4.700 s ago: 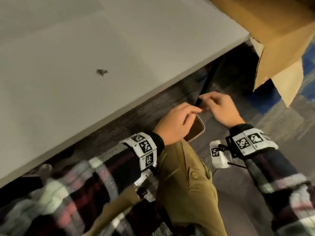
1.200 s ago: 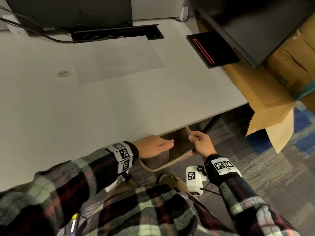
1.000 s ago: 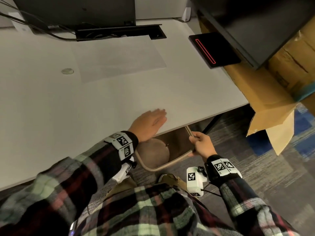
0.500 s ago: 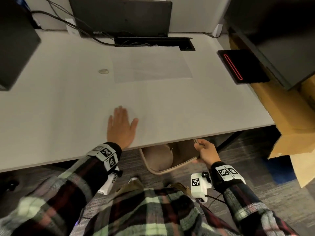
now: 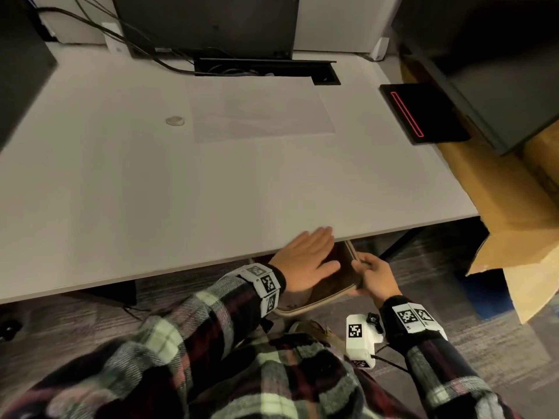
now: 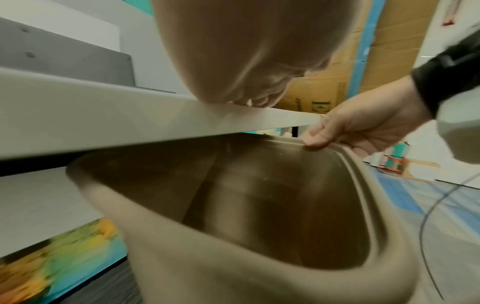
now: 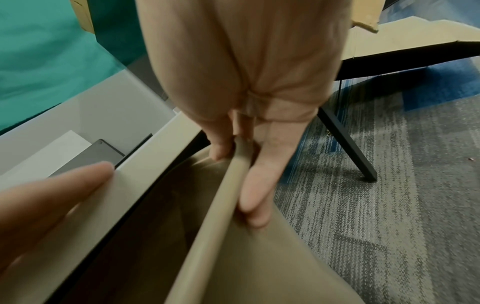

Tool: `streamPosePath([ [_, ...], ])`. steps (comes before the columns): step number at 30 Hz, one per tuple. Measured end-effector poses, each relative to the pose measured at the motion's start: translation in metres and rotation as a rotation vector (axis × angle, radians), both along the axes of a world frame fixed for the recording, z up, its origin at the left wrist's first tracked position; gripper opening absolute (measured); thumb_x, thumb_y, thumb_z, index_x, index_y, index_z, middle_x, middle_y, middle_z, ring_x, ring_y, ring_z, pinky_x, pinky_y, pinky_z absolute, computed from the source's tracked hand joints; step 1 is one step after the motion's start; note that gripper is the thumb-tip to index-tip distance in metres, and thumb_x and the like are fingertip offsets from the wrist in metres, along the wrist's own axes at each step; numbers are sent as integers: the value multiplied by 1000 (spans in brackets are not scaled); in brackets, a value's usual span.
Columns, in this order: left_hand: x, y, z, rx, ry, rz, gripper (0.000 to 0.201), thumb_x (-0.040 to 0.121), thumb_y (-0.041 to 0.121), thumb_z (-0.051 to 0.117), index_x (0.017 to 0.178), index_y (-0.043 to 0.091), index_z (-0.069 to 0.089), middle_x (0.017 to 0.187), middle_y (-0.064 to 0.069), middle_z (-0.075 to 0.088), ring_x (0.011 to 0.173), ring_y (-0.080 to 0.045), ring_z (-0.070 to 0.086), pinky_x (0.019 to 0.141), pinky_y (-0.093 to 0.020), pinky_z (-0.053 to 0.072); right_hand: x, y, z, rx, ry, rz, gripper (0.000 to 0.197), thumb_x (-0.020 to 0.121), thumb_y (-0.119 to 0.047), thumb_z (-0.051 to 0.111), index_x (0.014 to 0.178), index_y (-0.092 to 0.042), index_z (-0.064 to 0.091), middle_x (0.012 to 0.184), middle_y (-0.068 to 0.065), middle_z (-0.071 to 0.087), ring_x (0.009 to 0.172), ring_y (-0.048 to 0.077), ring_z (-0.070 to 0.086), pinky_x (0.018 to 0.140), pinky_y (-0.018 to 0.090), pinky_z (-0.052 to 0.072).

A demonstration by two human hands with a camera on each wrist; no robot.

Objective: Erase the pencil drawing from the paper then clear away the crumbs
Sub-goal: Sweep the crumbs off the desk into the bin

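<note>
The sheet of paper (image 5: 260,113) lies flat at the back middle of the grey desk (image 5: 151,192); I can make out no drawing on it. My left hand (image 5: 305,258) is flat with straight fingers, its fingertips (image 6: 249,98) on the desk's front edge and its palm out over a tan bin (image 5: 314,303). My right hand (image 5: 370,275) grips the bin's right rim (image 7: 226,195), thumb inside and fingers outside, and holds the bin just under the desk edge (image 6: 103,115). Crumbs are too small to tell; only a few pale specks show inside the bin (image 6: 259,205).
A small pale oval object (image 5: 174,120) lies left of the paper. A black device with a red line (image 5: 420,113) sits at the desk's right. Monitors and cables stand at the back. Cardboard boxes (image 5: 514,237) crowd the right, and a black desk leg (image 7: 348,148) stands on the carpet.
My left hand has slid across the desk from further in on the left to the front edge, ending above the bin. My right hand still holds the bin under the edge.
</note>
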State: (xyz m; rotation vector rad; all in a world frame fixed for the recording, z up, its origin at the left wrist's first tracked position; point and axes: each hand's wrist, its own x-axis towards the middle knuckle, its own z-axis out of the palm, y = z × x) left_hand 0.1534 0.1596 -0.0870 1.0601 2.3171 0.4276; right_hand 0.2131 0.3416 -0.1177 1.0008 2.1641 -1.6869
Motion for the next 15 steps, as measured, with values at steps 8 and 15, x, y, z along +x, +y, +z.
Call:
streamPosePath([
  [8,-30,-22,11,121,101,313,53,102,37,21,150,16,13,158,0,3,145,-13,-1,114,-27,-6,0,4,8,-33,36,-26,19,97,-5,43,110,-9,55,92,11,64,69,20,64,42,25,53],
  [15,-10,-24,7,209,-282,220,46,97,50,30,138,33,43,152,7,29,143,-18,15,117,-38,8,-8,-7,-2,-62,22,23,19,97,-6,43,111,-9,55,97,15,63,71,23,65,41,23,51],
])
